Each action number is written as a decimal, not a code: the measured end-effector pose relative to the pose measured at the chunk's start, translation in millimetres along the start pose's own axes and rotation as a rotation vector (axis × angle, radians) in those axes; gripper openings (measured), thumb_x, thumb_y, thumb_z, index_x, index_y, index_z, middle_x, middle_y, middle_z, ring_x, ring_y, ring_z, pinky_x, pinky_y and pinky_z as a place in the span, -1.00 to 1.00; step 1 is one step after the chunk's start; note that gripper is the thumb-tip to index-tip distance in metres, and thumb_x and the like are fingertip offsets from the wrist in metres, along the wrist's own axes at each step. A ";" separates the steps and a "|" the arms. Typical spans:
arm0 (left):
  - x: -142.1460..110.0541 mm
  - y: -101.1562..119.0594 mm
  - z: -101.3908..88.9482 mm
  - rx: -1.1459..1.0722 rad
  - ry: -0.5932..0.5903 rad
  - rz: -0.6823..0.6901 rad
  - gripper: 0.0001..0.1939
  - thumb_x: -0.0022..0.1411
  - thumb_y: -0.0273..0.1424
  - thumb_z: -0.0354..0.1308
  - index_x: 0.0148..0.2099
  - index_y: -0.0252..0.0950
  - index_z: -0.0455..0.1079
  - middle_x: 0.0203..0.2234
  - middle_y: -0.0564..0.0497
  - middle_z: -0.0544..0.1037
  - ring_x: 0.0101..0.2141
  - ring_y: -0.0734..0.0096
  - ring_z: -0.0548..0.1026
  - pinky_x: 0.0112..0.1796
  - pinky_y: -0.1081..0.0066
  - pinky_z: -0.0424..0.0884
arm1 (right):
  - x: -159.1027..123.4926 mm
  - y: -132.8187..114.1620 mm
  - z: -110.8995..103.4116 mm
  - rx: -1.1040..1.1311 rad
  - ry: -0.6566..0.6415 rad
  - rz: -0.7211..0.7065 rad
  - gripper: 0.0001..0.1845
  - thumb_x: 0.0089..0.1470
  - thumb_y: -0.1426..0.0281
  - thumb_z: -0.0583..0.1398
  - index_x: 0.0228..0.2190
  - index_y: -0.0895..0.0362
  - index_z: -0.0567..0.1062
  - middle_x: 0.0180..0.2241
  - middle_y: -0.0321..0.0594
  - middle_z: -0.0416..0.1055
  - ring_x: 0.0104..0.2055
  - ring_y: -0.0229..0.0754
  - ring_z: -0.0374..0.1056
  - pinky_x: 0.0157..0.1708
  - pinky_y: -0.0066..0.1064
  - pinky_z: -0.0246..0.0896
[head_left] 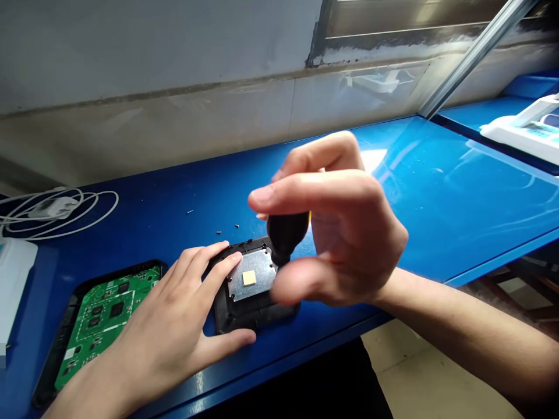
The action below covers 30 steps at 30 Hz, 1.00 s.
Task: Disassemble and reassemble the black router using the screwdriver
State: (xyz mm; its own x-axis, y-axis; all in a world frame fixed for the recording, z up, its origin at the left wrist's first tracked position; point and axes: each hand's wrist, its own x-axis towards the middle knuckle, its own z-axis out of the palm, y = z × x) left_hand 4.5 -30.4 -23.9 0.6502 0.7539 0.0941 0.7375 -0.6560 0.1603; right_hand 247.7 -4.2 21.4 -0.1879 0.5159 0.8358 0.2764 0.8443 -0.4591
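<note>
My left hand (174,308) lies with its fingers spread over the left side of a black plastic cover (257,317). Fixed inside that cover is a silver metal plate (242,292) with a small pale square pad (248,278) on it. Above the cover's right side, my right hand (345,227) is closed around a screwdriver (286,235) with a dark handle. The tool points downward, and its tip is hidden behind my thumb. Left of my left hand, a green circuit board (105,314) sits in a black casing (48,372), partly covered by my forearm.
Several small screws (219,232) lie on the blue table (152,192) behind the cover. A coiled white cable (116,203) with a power adapter (55,207) is at the left, near a white device (17,273). Another white device (524,131) stands far right, beyond a metal post (476,58).
</note>
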 end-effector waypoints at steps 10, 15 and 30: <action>1.5 5.3 -3.1 -0.034 -0.002 -0.032 -0.17 0.21 -0.01 0.37 0.39 -0.08 0.14 0.30 -0.15 0.35 0.23 -0.19 0.37 0.07 -0.08 0.52 | -1.4 -4.9 2.8 0.059 0.139 0.063 -0.71 0.36 0.49 0.05 -0.14 -0.03 0.54 -0.18 -0.29 0.58 -0.23 -0.17 0.57 -0.30 -0.36 0.62; 2.1 4.6 -2.8 -0.025 -0.014 -0.050 -0.18 0.21 -0.01 0.36 0.39 -0.11 0.15 0.30 -0.17 0.36 0.22 -0.22 0.38 0.07 -0.07 0.51 | 2.8 2.4 0.7 -0.006 0.138 -0.170 -0.87 0.26 0.36 0.27 -0.13 0.02 0.55 -0.29 -0.33 0.52 -0.26 -0.23 0.51 -0.28 -0.46 0.59; 1.2 3.6 -1.4 -0.023 -0.007 -0.036 -0.09 0.21 0.07 0.34 0.43 -0.13 0.06 0.31 -0.20 0.33 0.25 -0.21 0.34 0.09 -0.09 0.50 | -6.7 -3.9 3.8 0.106 0.108 0.166 -0.66 0.37 0.59 0.01 -0.05 0.00 0.48 -0.08 -0.31 0.59 -0.08 -0.16 0.58 -0.17 -0.22 0.62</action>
State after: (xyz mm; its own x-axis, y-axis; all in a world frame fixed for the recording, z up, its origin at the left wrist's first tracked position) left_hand 7.7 -31.9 -21.9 0.6246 0.7767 0.0812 0.7561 -0.6275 0.1861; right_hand 244.3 -10.4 16.5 -0.0449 0.6353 0.7709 0.1930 0.7627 -0.6173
